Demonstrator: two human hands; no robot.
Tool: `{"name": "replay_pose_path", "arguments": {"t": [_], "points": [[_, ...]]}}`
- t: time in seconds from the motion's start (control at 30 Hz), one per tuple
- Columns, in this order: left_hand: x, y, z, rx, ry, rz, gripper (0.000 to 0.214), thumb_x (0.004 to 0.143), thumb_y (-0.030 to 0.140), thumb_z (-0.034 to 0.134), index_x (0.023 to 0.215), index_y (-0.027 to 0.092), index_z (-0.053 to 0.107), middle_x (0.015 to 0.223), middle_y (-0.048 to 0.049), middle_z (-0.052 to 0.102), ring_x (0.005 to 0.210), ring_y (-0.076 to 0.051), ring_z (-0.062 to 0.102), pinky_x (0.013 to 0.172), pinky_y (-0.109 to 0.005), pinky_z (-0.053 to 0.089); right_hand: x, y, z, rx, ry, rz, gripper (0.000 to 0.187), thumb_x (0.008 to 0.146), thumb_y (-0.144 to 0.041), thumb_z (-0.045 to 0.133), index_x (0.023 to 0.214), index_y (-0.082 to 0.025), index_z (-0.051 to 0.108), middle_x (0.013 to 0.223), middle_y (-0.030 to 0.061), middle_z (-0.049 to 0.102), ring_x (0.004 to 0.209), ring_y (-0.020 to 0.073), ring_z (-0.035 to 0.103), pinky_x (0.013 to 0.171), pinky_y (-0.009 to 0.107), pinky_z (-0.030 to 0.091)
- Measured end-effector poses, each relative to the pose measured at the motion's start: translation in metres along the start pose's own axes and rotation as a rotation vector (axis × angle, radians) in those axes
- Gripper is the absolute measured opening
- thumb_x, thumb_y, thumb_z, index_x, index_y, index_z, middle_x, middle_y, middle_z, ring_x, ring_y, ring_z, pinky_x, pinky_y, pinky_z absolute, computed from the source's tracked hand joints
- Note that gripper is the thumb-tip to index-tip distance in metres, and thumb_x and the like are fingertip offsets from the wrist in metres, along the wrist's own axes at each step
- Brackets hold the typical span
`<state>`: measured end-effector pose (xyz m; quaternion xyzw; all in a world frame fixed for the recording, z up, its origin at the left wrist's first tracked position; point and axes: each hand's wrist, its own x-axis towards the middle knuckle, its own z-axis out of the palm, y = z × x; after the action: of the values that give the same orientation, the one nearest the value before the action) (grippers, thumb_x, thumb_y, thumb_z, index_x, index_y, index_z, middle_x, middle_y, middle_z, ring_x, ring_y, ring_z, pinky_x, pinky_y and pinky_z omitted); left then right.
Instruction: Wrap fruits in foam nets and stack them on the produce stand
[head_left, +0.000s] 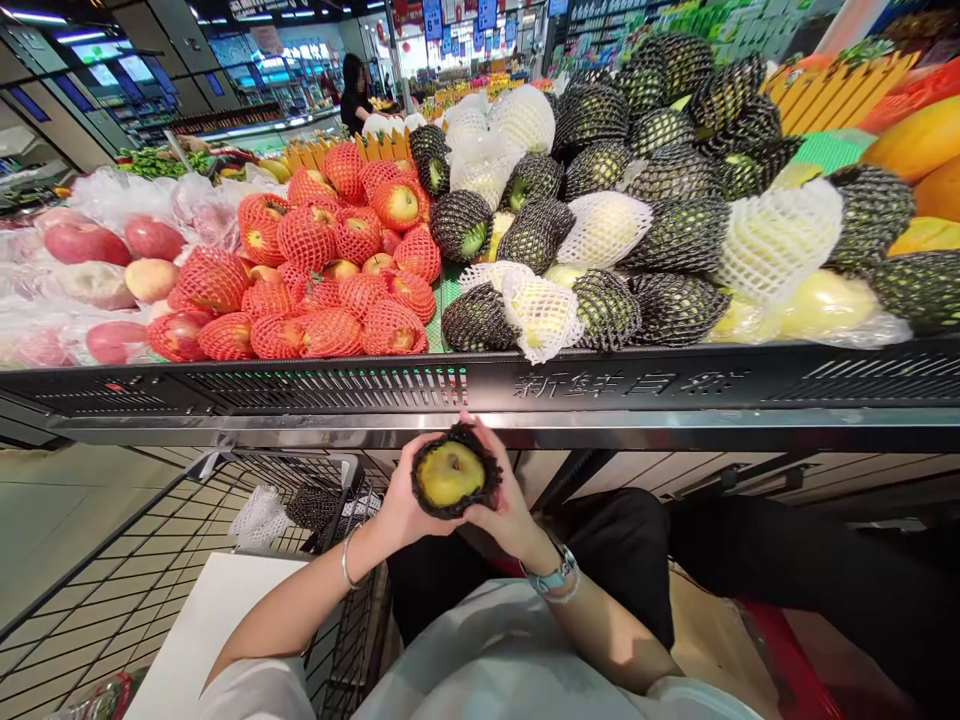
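- Fruit (450,473): one, green-yellow, seated in one black foam net (491,478), held low in front of the shelf edge.
- Left hand (401,505): one, fingers curled tight on the fruit's left side.
- Right hand (506,505): one, fingers closed on its right side. The fruit sits between both palms, fingertips on the net's rim.
- Cart (150,560): one, at left, holding one white net (259,515) and one black net.
- Shelf (480,385): one, carrying red-netted apples (330,270) and black-netted fruit (675,180), both too heaped to count, and about seven white-netted fruit (604,228).

Bright, even store light; ceiling strips (45,18) glow far left. Soft shadow below the display shelf (675,385), faint glare on its steel edge. The fruit (448,473) I hold is sharp. Edges bow strongly; far aisles soft.
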<state>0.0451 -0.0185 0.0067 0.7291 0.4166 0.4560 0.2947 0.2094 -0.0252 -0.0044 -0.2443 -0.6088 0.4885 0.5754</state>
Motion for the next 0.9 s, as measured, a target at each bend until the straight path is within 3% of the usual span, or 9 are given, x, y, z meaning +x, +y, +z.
{"name": "replay_pose_path", "arguments": {"t": [0.07, 0.17, 0.23, 0.4, 0.5, 0.63, 0.7, 0.8, 0.9], "points": [[-0.001, 0.001, 0.006, -0.036, -0.047, -0.013, 0.085, 0.054, 0.03, 0.082, 0.126, 0.021, 0.039, 0.121, -0.0123, 0.059, 0.106, -0.03, 0.065, 0.092, -0.046, 0.054, 0.006, -0.005, 0.003, 0.029, 0.092, -0.025, 0.087, 0.075, -0.063, 0.07, 0.148, -0.034, 0.033, 0.151, 0.0064, 0.042, 0.139, 0.0275, 0.041, 0.115, 0.046, 0.036], [-0.004, -0.006, 0.013, -0.058, -0.021, 0.006, 0.084, 0.056, 0.029, 0.08, 0.127, 0.022, 0.035, 0.119, -0.0124, 0.057, 0.101, -0.029, 0.066, 0.087, -0.045, 0.055, 0.015, -0.014, 0.01, -0.087, 0.089, -0.014, 0.044, 0.081, -0.046, 0.069, 0.123, -0.032, 0.065, 0.131, 0.0052, 0.062, 0.123, 0.0273, 0.056, 0.109, 0.044, 0.042], [-0.006, -0.012, 0.014, -0.057, 0.037, 0.009, 0.083, 0.056, 0.029, 0.079, 0.126, 0.022, 0.035, 0.119, -0.0119, 0.056, 0.102, -0.029, 0.065, 0.087, -0.046, 0.055, 0.02, -0.017, 0.012, -0.134, 0.08, 0.007, 0.029, 0.087, -0.038, 0.062, 0.113, -0.032, 0.071, 0.124, 0.0046, 0.065, 0.117, 0.0252, 0.06, 0.104, 0.042, 0.046], [0.002, -0.021, 0.009, -0.149, 0.108, -0.145, 0.083, 0.051, 0.034, 0.084, 0.122, 0.02, 0.043, 0.115, -0.0113, 0.06, 0.103, -0.03, 0.064, 0.093, -0.049, 0.053, 0.033, -0.015, 0.002, -0.129, -0.085, 0.019, 0.047, 0.095, -0.056, 0.043, 0.134, -0.032, 0.057, 0.14, 0.0034, 0.055, 0.131, 0.0221, 0.049, 0.114, 0.04, 0.036], [0.009, -0.024, 0.004, -0.441, 0.043, -0.41, 0.07, 0.06, 0.047, 0.078, 0.118, 0.019, 0.051, 0.115, -0.0133, 0.064, 0.109, -0.032, 0.063, 0.095, -0.049, 0.052, 0.042, -0.014, -0.014, -0.107, -0.19, 0.016, 0.067, 0.093, -0.069, 0.025, 0.147, -0.032, 0.04, 0.155, -0.0001, 0.037, 0.146, 0.0207, 0.029, 0.123, 0.041, 0.018], [0.011, -0.029, 0.004, -0.708, -0.024, -0.673, 0.056, 0.075, 0.056, 0.064, 0.116, 0.02, 0.055, 0.113, -0.0135, 0.068, 0.103, -0.03, 0.067, 0.091, -0.048, 0.055, 0.04, -0.012, -0.023, -0.023, 0.073, 0.073, 0.058, 0.095, -0.062, 0.036, 0.145, -0.034, 0.041, 0.158, 0.0001, 0.032, 0.146, 0.0208, 0.028, 0.122, 0.043, 0.019], [0.008, -0.033, 0.007, -0.648, 0.09, -0.588, 0.064, 0.07, 0.055, 0.07, 0.121, 0.021, 0.053, 0.12, -0.0136, 0.065, 0.11, -0.03, 0.064, 0.097, -0.048, 0.051, 0.03, -0.007, -0.016, 0.082, 0.157, 0.15, 0.056, 0.094, -0.055, 0.049, 0.145, -0.035, 0.039, 0.157, 0.0015, 0.033, 0.144, 0.0206, 0.034, 0.121, 0.044, 0.024], [0.001, -0.038, 0.011, -0.419, 0.304, -0.364, 0.088, 0.054, 0.054, 0.083, 0.127, 0.019, 0.047, 0.13, -0.0157, 0.058, 0.124, -0.034, 0.055, 0.108, -0.053, 0.04, 0.01, 0.003, 0.001, 0.221, 0.012, 0.245, 0.077, 0.085, -0.054, 0.065, 0.149, -0.035, 0.028, 0.159, 0.0039, 0.028, 0.145, 0.0219, 0.032, 0.12, 0.045, 0.026], [-0.008, -0.037, 0.012, -0.215, 0.273, -0.184, 0.089, 0.057, 0.057, 0.079, 0.132, 0.019, 0.047, 0.127, -0.0153, 0.059, 0.122, -0.035, 0.055, 0.106, -0.057, 0.043, -0.001, 0.011, 0.015, 0.152, -0.088, 0.212, 0.112, 0.063, -0.051, 0.085, 0.152, -0.03, 0.02, 0.16, 0.0099, 0.024, 0.146, 0.0272, 0.029, 0.12, 0.048, 0.026]]}}
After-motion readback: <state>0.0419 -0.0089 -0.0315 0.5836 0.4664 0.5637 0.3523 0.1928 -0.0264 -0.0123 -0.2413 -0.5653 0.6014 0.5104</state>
